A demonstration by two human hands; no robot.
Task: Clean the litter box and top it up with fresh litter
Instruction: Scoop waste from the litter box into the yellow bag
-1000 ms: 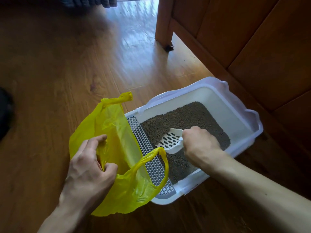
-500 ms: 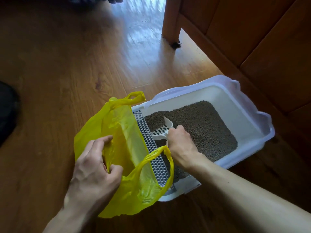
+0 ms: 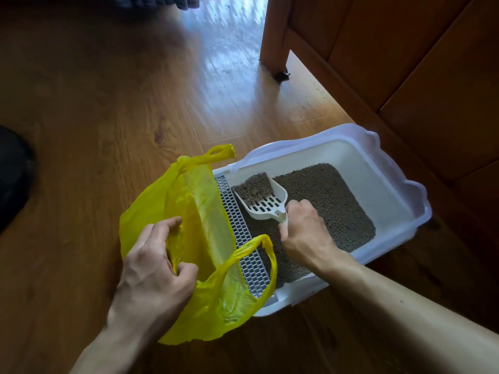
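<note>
A white litter box (image 3: 383, 168) stands on the wooden floor, holding grey-brown litter (image 3: 332, 201) and a grey grid step (image 3: 243, 238) along its left side. My right hand (image 3: 305, 233) grips the handle of a white slotted scoop (image 3: 266, 202), which is raised above the litter with a heap of litter on its front end. Against the box's left side lies a yellow plastic bag (image 3: 205, 211), its mouth held wide by my left hand (image 3: 156, 268), which pinches the near rim.
Wooden furniture (image 3: 405, 55) with a leg (image 3: 272, 33) stands right behind the box. A dark object (image 3: 13, 174) sits at the left edge. Bare wood floor (image 3: 108, 90) stretches to the left and back. Litter grains lie scattered by the furniture leg.
The scoop went from digging in the litter to lifted with a load, moving left toward the bag. My left hand kept holding the bag's rim.
</note>
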